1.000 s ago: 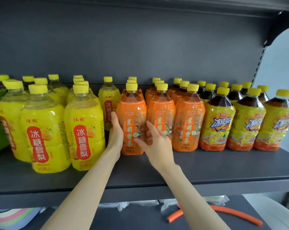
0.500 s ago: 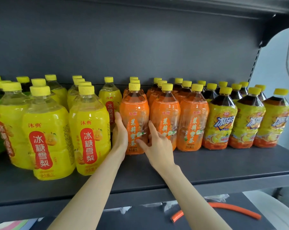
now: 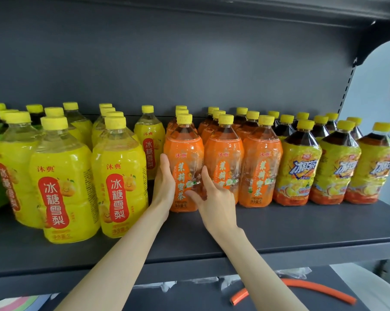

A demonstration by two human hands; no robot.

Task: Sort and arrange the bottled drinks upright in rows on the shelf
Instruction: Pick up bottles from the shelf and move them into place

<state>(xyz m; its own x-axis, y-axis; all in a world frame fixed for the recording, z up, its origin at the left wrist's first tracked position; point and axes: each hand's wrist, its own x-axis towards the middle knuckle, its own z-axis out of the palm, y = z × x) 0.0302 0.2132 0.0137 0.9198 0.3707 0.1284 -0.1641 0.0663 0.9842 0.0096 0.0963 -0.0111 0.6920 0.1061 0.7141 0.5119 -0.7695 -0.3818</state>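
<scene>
Orange glossy plastic bottle [image 3: 185,153]: left hand [image 3: 165,185] lies flat-fingered against it, right hand [image 3: 216,198] fingers [image 3: 206,177] grip it.

Two bare forearms, left forearm [image 3: 122,254] and right forearm [image 3: 256,265] long and slender, bare left hand [image 3: 166,182], bare right hand [image 3: 214,196], slim tapered fingers [image 3: 206,176], narrow wrists just behind the fingers, forearms broadening farther back from the fingers.

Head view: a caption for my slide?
Left hand steadies and right hand grips an orange-labelled plastic bottle on a grey shelf.
</scene>
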